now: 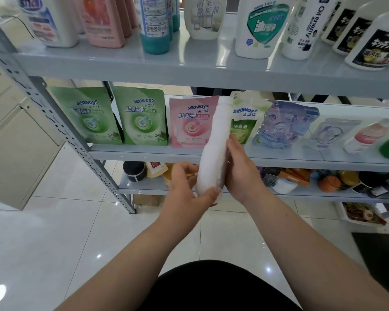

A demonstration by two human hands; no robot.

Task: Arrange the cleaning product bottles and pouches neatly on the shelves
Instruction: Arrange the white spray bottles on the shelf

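Placement seemed the step in hand. Left hand point(186, 187) curled round the base of the bottle point(213, 151), thumb across its front; right hand point(240, 173) wrapped its middle. The bottle hung tilted, cap up, off the shelf point(144, 153), before a pink pouch point(191, 122). Next it likely needed a gap and standing upright.

The left green pouch point(88, 115), the next green pouch point(142, 117) and the pink pouch point(190, 122) read "seaways"; a tall white bottle point(305, 28) reads "Oil enemy".

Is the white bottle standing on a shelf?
No, the left hand and the right hand hold the white bottle up in front of the middle shelf.
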